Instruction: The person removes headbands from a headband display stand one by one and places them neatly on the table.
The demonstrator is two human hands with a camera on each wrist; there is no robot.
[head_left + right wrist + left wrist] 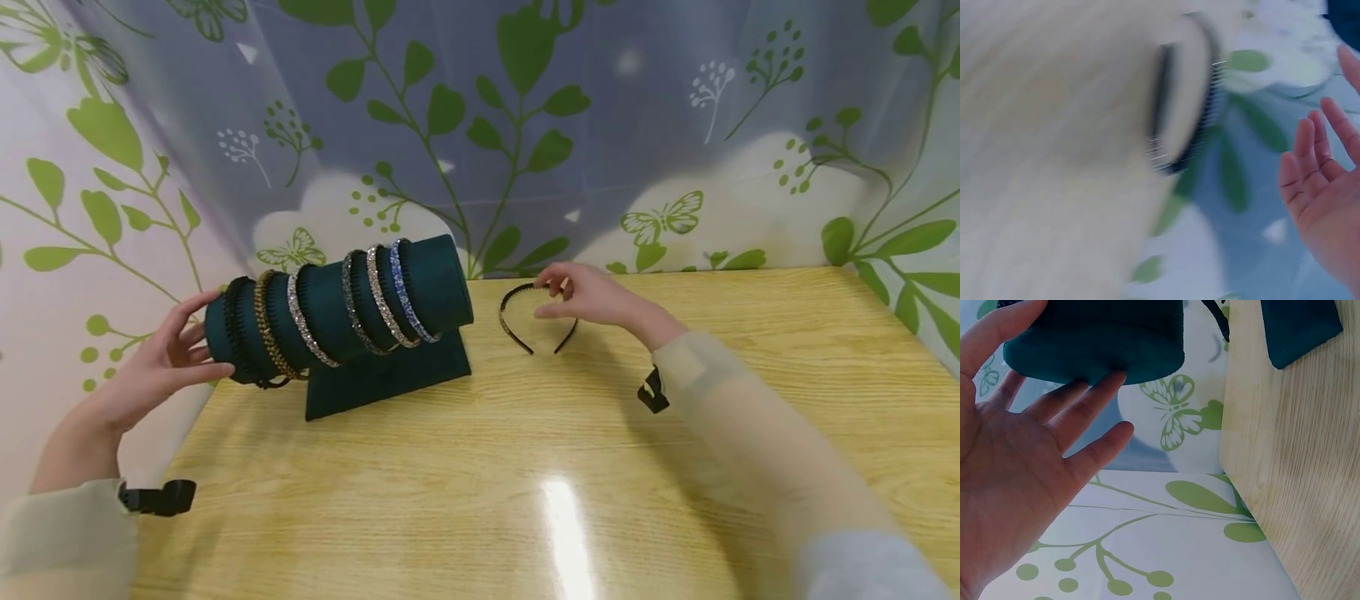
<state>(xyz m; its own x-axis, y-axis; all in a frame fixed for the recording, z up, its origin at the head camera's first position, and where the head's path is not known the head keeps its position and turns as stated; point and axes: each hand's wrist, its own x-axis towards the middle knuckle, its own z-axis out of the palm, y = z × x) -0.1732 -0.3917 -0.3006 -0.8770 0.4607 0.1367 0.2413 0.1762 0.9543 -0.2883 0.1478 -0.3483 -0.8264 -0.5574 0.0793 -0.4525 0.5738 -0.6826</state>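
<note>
A dark green padded roll [330, 292] on a slanted base [390, 375] carries several headbands, among them a black one, a gold one [268, 325], silvery ones and a blue glittery one [408, 292]. My left hand [161, 358] spans the roll's left end, its fairly straight fingers [1094, 403] touching the end face and its thumb along the side. To the right of the stand, a thin black toothed headband [512, 327] lies on the table. Above it hovers my right hand [588, 296], fingers loosely bent, holding nothing. In the right wrist view the headband [1204, 112] is blurred and apart from the fingers.
The wooden table [420, 500] ends at the back against a leaf-patterned curtain [600, 192]. More of the patterned cloth [97, 250] hangs on the left. Both wrists wear a black device, the left one [157, 498] and the right one [654, 392].
</note>
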